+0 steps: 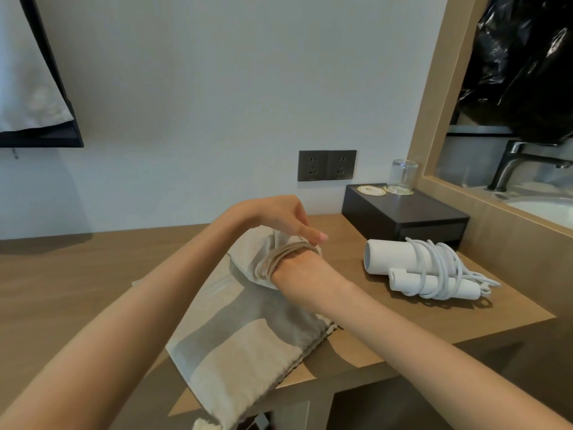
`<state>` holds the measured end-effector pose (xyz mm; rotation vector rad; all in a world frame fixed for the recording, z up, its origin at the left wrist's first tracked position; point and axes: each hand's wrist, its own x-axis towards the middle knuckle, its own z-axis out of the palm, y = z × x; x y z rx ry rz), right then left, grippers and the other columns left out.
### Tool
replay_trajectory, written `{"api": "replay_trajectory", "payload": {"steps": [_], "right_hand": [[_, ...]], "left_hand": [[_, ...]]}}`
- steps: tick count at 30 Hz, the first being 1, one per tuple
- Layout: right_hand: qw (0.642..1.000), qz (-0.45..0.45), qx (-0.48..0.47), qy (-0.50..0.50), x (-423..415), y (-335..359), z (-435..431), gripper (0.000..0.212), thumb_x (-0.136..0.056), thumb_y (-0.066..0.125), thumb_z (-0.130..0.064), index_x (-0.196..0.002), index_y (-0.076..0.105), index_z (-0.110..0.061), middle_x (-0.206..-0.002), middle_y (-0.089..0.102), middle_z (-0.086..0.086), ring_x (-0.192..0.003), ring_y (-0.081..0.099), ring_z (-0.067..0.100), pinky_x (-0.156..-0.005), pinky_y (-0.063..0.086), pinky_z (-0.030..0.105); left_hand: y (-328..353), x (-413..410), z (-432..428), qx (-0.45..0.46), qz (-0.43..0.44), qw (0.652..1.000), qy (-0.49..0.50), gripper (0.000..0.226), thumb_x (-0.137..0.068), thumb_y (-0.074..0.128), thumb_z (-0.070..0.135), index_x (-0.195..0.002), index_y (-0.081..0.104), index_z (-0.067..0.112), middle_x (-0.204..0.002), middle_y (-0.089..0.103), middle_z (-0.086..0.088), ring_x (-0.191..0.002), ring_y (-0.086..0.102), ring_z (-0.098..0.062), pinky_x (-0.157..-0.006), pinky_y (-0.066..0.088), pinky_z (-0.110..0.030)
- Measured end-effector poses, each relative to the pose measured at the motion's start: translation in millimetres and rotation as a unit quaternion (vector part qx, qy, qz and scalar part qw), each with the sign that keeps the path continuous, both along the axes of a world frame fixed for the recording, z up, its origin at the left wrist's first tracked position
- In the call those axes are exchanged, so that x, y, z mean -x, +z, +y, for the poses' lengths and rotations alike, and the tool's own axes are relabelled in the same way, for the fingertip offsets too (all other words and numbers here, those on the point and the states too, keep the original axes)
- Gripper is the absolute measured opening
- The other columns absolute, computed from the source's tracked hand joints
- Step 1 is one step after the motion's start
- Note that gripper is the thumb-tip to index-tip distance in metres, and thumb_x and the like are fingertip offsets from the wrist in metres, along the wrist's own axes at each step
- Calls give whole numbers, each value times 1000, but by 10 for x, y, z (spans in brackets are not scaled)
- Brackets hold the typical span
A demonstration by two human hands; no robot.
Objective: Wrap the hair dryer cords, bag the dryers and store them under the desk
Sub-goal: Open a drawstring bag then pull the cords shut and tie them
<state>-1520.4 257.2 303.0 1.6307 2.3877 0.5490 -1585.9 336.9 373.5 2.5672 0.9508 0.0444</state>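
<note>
One striped cloth bag (242, 346) lies on the wooden desk (77, 274), and its bottom end hangs over the near edge. The right hand (300, 274) grips the bag's bunched neck (its fingers curl out of sight behind the cloth). One drawstring (279, 259) goes round that neck many times. The left hand (276, 215) reaches over from above and pinches the string with bent fingers.

To the right sits one white hair dryer (393, 257), near the desk's right edge, with its cord (443, 268) wrapped round it. There is bare desk between it and the bag, and more on the left.

Farther back is one black box (403, 212) with two coasters (371, 190) and one upside-down glass (404, 175) on one of them. Two wall sockets (326, 165) are behind.
</note>
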Motion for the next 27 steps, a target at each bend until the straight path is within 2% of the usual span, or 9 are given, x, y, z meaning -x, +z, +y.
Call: {"api": "replay_trajectory", "payload": {"steps": [6, 8, 11, 14, 19, 20, 23, 24, 27], "right_hand": [[998, -63, -19, 6, 37, 5, -15, 49, -95, 44, -6, -143, 34, -3, -147, 39, 17, -134, 39, 29, -112, 25, 39], [998, -59, 5, -16, 43, -2, -36, 44, -96, 41, -6, -140, 38, -2, -144, 42, 19, -132, 41, 30, -109, 28, 40], [999, 1, 6, -33, 53, -24, -54, 30, -96, 43, -8, -122, 57, -5, -121, 60, 16, -114, 55, 31, -92, 41, 41], [1000, -27, -4, 11, 40, -119, 31, 39, -98, 35, -5, -135, 44, -3, -137, 49, 17, -126, 46, 30, -106, 34, 41], [997, -45, -50, 27, -16, -235, 59, 39, -97, 30, -3, -133, 45, -1, -130, 55, 17, -120, 51, 30, -103, 36, 41], [995, -66, -64, 40, -26, -291, 79, 40, -94, 31, -3, -130, 50, -3, -124, 60, 16, -115, 56, 28, -100, 40, 39], [991, -67, -107, 33, -5, -303, 61, 42, -77, 37, -11, -97, 72, -22, -80, 73, -1, -73, 68, 9, -68, 51, 26], [994, -61, -87, 19, 22, -283, 31, 41, -79, 37, -11, -98, 71, -22, -82, 73, -3, -74, 68, 8, -68, 51, 25], [997, -54, -35, 32, 22, -258, 47, 39, -95, 34, -4, -132, 47, -6, -129, 57, 12, -118, 54, 25, -100, 37, 36]], "left_hand": [[-23, -132, 44, -12, 99, 995, -10, 40, -82, 58, 59, -88, 71, 22, -95, 62, 9, -101, 54, -11, -91, 40, -27], [-15, -166, 61, -20, 125, 992, -8, 42, -81, 59, 60, -88, 70, 20, -98, 61, 8, -104, 53, -14, -92, 41, -28], [5, -195, 92, -17, 151, 988, -16, 38, -78, 63, 60, -84, 70, 23, -99, 62, 8, -108, 53, -15, -99, 40, -33], [29, -201, 143, -5, 168, 985, -29, 30, -77, 66, 57, -81, 69, 27, -101, 65, 11, -114, 52, -15, -105, 37, -36], [29, -143, 196, 35, 154, 986, -53, 35, -81, 65, 52, -90, 74, 20, -94, 65, 17, -106, 52, -8, -108, 33, -34], [22, -122, 202, 40, 140, 988, -54, 35, -82, 63, 52, -89, 74, 19, -94, 66, 16, -105, 54, -8, -107, 33, -34], [6, -57, 194, 47, 108, 992, -47, 35, -83, 60, 54, -86, 74, 22, -88, 67, 18, -101, 55, -6, -104, 33, -32], [5, -41, 185, 50, 110, 992, -42, 37, -83, 58, 57, -86, 74, 23, -88, 65, 19, -101, 54, -6, -103, 33, -32], [0, -15, 159, 53, 132, 989, -35, 44, -80, 56, 62, -93, 74, 24, -93, 62, 22, -107, 50, -8, -104, 32, -31]]}}
